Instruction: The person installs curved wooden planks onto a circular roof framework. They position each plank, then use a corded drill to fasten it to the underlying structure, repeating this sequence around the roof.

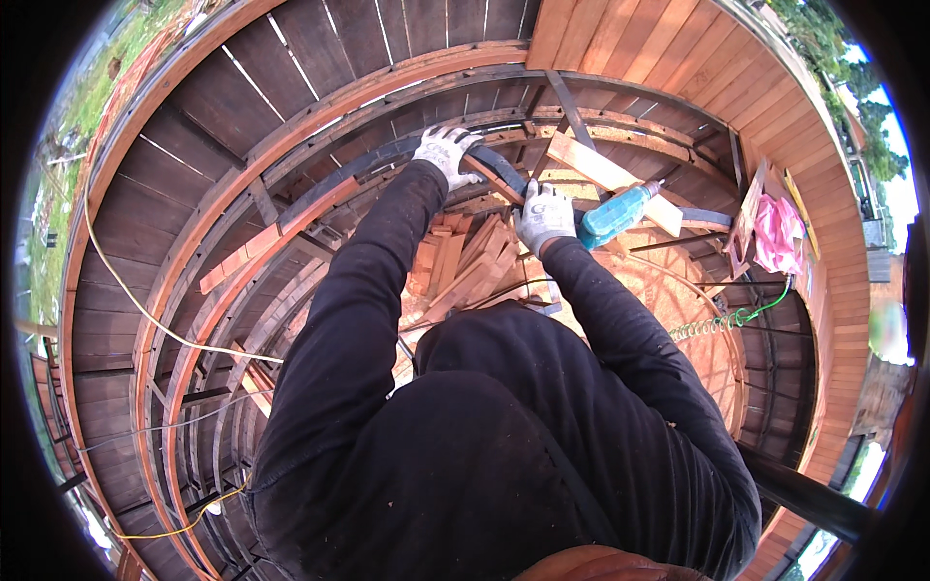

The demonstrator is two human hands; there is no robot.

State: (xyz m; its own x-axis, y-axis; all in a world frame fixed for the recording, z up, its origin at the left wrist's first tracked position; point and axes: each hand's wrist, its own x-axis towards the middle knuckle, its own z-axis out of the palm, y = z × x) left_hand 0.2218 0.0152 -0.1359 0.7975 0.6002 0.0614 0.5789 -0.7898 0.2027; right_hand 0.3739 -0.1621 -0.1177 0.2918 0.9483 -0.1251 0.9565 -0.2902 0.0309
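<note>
A short reddish-brown wooden strip point(497, 179) lies slanted along a dark curved metal band. My left hand point(446, 157), in a white-grey glove, grips its upper left end, thumb on the near side and fingers over the top. At the strip's lower right end, my right hand point(545, 215), gloved alike, is closed around it with the thumb raised against it. Just right of that hand a teal power tool point(617, 217) rests by a pale wooden board point(605, 176). The fingertips under the strip are hidden.
Below my hands is a heap of wood offcuts point(470, 261). Curved wooden ribs point(160, 281) and dark planking point(232, 97) surround me. At right hang a pink cloth or bag point(778, 235) and a green coiled hose point(712, 327). A pale cable point(145, 310) runs at left.
</note>
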